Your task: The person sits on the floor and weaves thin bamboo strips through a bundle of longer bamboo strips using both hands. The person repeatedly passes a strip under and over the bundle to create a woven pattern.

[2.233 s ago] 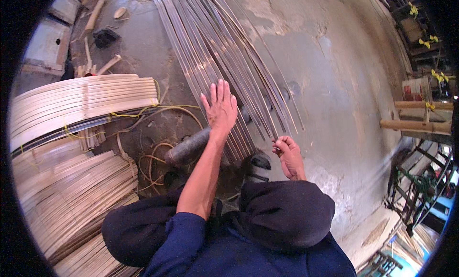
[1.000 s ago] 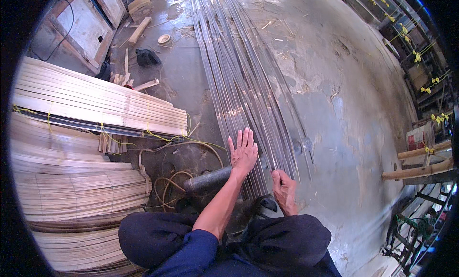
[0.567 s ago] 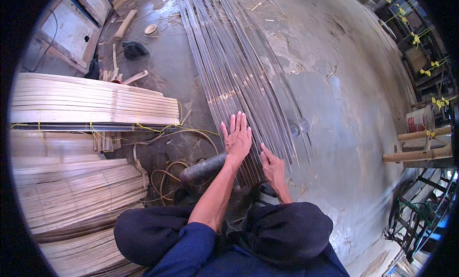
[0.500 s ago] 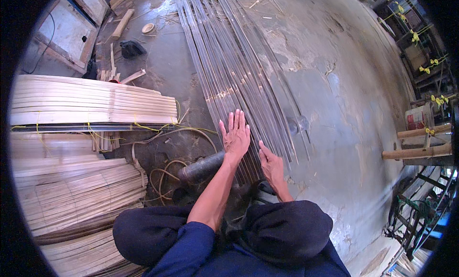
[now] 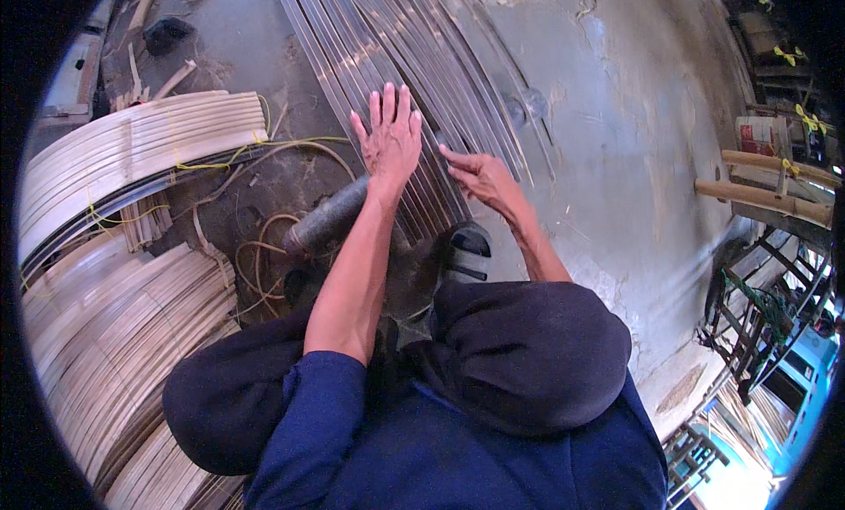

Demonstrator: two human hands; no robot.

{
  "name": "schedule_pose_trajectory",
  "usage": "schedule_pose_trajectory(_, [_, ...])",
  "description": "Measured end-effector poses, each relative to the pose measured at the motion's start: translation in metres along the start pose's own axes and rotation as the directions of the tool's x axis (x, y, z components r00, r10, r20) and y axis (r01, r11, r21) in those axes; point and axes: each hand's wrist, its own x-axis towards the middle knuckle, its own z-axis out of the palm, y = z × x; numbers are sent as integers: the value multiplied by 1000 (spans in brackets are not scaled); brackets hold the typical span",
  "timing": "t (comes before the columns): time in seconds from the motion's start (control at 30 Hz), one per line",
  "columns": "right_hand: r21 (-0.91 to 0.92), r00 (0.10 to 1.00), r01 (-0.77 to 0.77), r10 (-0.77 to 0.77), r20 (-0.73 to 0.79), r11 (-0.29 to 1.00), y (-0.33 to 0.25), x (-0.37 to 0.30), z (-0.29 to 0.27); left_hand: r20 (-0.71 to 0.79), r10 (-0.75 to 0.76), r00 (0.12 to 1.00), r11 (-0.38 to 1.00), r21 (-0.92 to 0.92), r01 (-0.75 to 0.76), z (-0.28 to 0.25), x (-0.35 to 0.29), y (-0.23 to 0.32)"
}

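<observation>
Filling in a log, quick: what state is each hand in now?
Left hand: open, palm down on the strips.
Right hand: partly curled at the strips; grip cannot be told.

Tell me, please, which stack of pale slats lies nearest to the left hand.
The uppermost stack: its right end is closer to the left hand than the lower stacks are.

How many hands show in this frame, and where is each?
2. The left hand is palm down over the long strips, fingers extended; the right hand is to its right, fingertips beside the strips. Neither is hidden from view.
</observation>
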Motion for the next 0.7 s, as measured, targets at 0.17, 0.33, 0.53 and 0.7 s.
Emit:
schedule_pose_trajectory(0.17, [82,999,-30,32,-18,996,-11,-6,0,20,3,1000,999,33,-3,4,-1,-1])
schedule_pose_trajectory(0.33, [28,988,34,-30,-152,999,-10,-7,6,18,-16,1000,1000,-11,16,-1,1,1])
schedule_pose_trajectory(0.53, [60,992,-21,28,-125,998,-17,-13,2,-13,-64,998,998,-4,64,5,1,-3])
schedule_pose_trajectory(0.7, [-208,959,143,-187,-212,968,-19,-18,18,-26,-44,999,999,-16,44,11,0,-7])
